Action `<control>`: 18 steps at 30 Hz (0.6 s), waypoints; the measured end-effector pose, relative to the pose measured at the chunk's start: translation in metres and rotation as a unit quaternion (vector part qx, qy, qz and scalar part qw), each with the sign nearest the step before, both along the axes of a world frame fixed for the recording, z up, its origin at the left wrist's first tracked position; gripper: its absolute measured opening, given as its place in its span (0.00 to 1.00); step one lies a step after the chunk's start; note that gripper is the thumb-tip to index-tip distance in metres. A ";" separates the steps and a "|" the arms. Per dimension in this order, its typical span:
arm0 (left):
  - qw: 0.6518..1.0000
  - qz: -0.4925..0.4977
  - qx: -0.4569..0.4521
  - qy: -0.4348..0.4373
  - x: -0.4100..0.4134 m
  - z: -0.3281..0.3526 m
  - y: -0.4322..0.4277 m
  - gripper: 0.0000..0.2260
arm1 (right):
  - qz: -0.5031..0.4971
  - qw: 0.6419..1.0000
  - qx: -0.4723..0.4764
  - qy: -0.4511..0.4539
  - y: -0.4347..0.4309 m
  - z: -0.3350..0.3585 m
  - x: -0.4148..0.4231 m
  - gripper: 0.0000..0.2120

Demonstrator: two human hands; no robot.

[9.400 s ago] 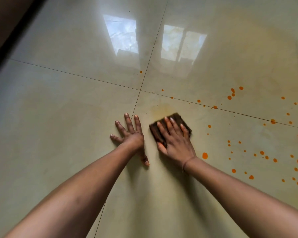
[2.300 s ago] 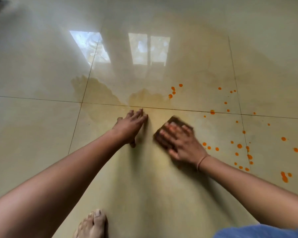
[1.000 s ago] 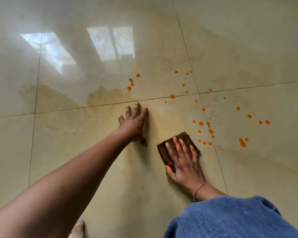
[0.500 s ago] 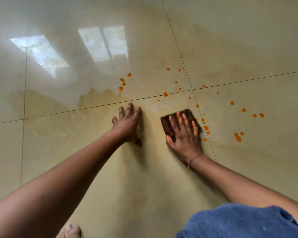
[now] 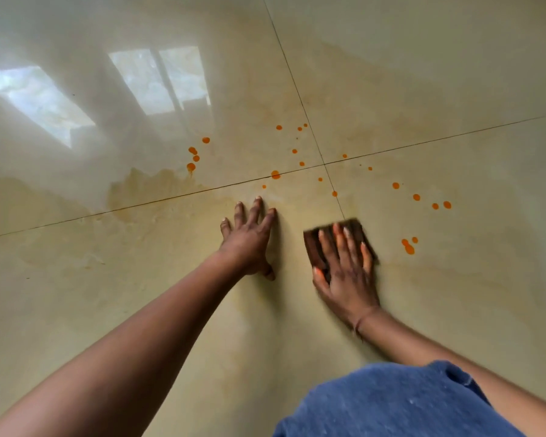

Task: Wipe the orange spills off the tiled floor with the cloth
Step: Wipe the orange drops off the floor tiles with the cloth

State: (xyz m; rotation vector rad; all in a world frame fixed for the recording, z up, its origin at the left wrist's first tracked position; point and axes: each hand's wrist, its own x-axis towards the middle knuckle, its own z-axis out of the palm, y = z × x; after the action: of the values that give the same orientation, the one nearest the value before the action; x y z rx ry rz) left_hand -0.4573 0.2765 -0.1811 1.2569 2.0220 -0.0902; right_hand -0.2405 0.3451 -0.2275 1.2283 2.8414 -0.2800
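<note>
While the right hand is lying flat with its fingers spread over the cloth, pressing it against the tiled floor, the left hand is resting open and empty on the same tile, palm down, just to the left of the cloth and not touching it. The cloth is a dark brown folded square; only its far edge and left side are showing past the fingers, and its outline is looking slightly blurred. It is sitting just to the near right of the cross where four tile joints are meeting. Orange spills are dotting the floor around that cross: a small cluster well to the far left of the cloth, scattered drops beyond it along the joints, a loose row to its far right, and a pair of drops near its right edge. A pale yellowish smear is spreading over the floor to the left of the cloth and beyond the left hand. Two bright window reflections are shining on the glossy tiles far beyond the cloth. Blue fabric is filling the near corner below the right forearm, well short of the cloth.
</note>
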 end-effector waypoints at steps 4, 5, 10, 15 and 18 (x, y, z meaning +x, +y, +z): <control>1.000 0.003 -0.005 -0.006 0.002 0.001 0.001 0.59 | 0.021 1.000 -0.009 -0.016 0.015 -0.002 0.014 0.35; 1.000 0.007 -0.006 -0.007 0.002 0.001 0.002 0.59 | -0.011 1.000 -0.004 -0.015 0.033 -0.002 -0.005 0.35; 1.000 0.000 -0.011 -0.005 0.001 0.002 0.001 0.59 | -0.039 0.999 0.005 0.001 0.008 0.001 -0.004 0.34; 1.000 -0.002 -0.017 -0.002 0.005 0.004 0.004 0.60 | 0.005 1.000 0.004 -0.005 0.019 -0.002 0.012 0.35; 1.000 -0.003 -0.014 0.000 0.004 0.002 0.003 0.60 | -0.096 0.995 0.002 0.007 0.034 0.000 -0.029 0.34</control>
State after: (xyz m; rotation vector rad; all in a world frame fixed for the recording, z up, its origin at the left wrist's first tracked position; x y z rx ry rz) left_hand -0.4534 0.2797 -0.1790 1.2469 2.0106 -0.1213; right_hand -0.2699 0.3788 -0.2273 1.5098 2.7376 -0.2899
